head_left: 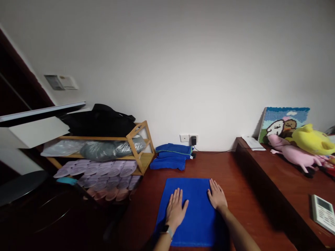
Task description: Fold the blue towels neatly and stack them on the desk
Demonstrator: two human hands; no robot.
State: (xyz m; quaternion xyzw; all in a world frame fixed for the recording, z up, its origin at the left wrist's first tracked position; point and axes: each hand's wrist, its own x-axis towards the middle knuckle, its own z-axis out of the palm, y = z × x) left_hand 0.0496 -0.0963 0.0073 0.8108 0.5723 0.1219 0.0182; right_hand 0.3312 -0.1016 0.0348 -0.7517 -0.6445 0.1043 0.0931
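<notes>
Smooth cloth (pixel 197 219) outward evenly with left hand (pixel 175 210) and, at its edge, right hand (pixel 217 197). Straight fingers, gripping nothing.

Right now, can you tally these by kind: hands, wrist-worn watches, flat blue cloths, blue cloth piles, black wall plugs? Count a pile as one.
Hands: 2, the left hand and the right hand
Watch: 1
Flat blue cloth: 1
Blue cloth pile: 1
Black wall plug: 1
Total: 6
</notes>
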